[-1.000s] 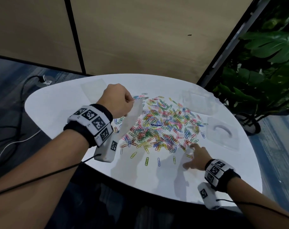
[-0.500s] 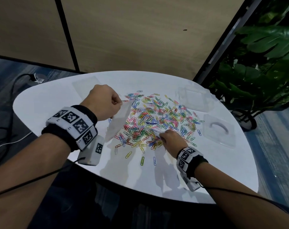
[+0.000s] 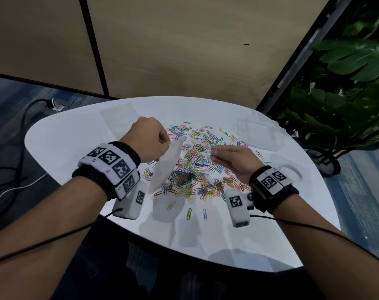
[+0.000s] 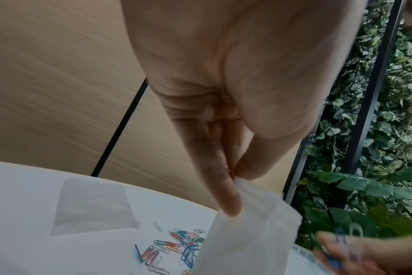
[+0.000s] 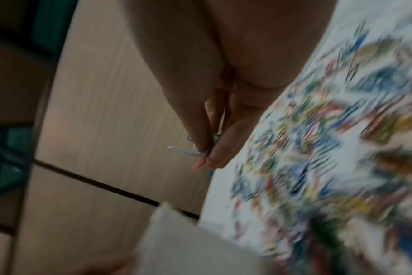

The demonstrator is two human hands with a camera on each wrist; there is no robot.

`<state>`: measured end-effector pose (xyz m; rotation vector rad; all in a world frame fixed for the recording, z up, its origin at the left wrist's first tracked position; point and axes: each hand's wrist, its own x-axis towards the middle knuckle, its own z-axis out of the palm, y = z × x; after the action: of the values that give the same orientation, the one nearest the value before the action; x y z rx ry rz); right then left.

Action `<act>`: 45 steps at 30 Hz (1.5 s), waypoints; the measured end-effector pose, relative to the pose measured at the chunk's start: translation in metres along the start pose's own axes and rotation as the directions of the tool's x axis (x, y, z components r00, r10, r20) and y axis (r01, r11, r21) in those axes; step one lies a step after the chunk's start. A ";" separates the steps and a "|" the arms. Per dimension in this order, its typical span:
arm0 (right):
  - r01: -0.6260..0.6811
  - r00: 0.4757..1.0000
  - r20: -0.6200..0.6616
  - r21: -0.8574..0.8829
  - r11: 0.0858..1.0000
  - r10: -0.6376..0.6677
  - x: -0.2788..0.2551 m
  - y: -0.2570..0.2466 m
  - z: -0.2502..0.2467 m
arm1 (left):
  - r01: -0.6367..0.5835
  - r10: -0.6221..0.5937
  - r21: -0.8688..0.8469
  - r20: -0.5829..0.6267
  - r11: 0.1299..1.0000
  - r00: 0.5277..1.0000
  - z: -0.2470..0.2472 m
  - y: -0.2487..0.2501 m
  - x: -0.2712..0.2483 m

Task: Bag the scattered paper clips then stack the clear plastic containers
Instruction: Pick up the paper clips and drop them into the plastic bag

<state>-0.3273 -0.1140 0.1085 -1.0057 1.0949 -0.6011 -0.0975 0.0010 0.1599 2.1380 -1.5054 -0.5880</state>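
Note:
A wide heap of coloured paper clips (image 3: 201, 169) covers the middle of the white table (image 3: 76, 135). My left hand (image 3: 149, 139) pinches the top edge of a clear plastic bag (image 3: 166, 165), which hangs above the clips' left side; the same pinch on the bag (image 4: 245, 232) shows between thumb and forefinger in the left wrist view. My right hand (image 3: 229, 159) is raised over the heap and pinches a few paper clips (image 5: 200, 154) at its fingertips, just right of the bag's mouth. Clear plastic containers lie at the back right (image 3: 256, 131) and right (image 3: 287, 167).
Another clear flat bag (image 3: 119, 115) lies at the back left of the table. A few stray clips (image 3: 188, 213) lie near the front edge. A large leafy plant (image 3: 346, 94) stands to the right, wooden wall panels behind, cables on the floor at left.
My right hand has come up off the heap with a few clips pinched and moved left towards the bag. The left hand holds the bag much as before.

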 end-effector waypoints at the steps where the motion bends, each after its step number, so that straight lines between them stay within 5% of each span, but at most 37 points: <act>1: -0.014 0.999 0.045 0.077 0.997 0.011 -0.004 -0.005 0.009 | -0.002 0.002 0.000 0.004 1.000 1.000 0.001 0.002 0.000; 7: -0.052 0.984 0.175 0.179 0.982 0.020 -0.022 -0.013 0.064 | -0.031 0.032 -0.028 0.013 0.999 0.999 0.011 0.014 0.002; 12: 0.036 0.997 0.068 -0.079 0.996 -0.031 -0.018 -0.004 0.083 | -0.034 0.033 -0.045 -0.016 0.998 0.999 0.015 0.020 0.003; 16: 0.100 0.991 0.103 -0.214 0.972 -0.079 -0.016 0.001 0.087 | -0.023 0.021 -0.069 -0.028 0.997 0.999 0.017 0.020 0.003; 18: 0.180 0.983 0.104 -0.379 0.908 -0.151 -0.014 0.006 0.086 | -0.037 0.035 -0.083 -0.023 0.996 0.999 0.015 0.021 0.001; 22: 0.315 0.938 0.139 -0.720 0.619 -0.316 -0.017 0.004 0.085 | -0.052 0.051 -0.096 -0.016 0.994 0.999 0.013 0.026 -0.003; 29: 0.411 0.893 0.268 -0.816 0.408 -0.362 -0.026 -0.003 0.092 | -0.054 0.053 -0.104 -0.010 0.993 0.999 0.010 0.026 -0.007; 38: 0.511 0.853 0.442 -0.817 0.267 -0.279 -0.027 -0.009 0.087 | -0.047 0.047 -0.105 -0.001 0.993 0.999 0.010 0.025 -0.006; 40: 0.527 0.848 0.447 -0.762 0.375 -0.285 -0.029 -0.014 0.083 | -0.049 0.048 -0.090 -0.015 0.995 0.999 0.009 0.023 -0.005; 43: 0.415 0.908 0.293 -0.516 0.749 -0.300 -0.027 -0.018 0.066 | -0.036 0.033 -0.080 -0.043 0.996 0.999 0.005 0.016 -0.002; 45: 0.333 0.942 0.182 -0.602 0.725 -0.282 -0.016 -0.009 0.044 | -0.025 0.021 -0.072 -0.053 0.997 0.998 0.001 0.010 -0.001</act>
<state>-0.2920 -0.0886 0.1286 -1.8142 1.0855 -0.4531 -0.1061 -0.0014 0.1649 2.0627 -1.4570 -0.5649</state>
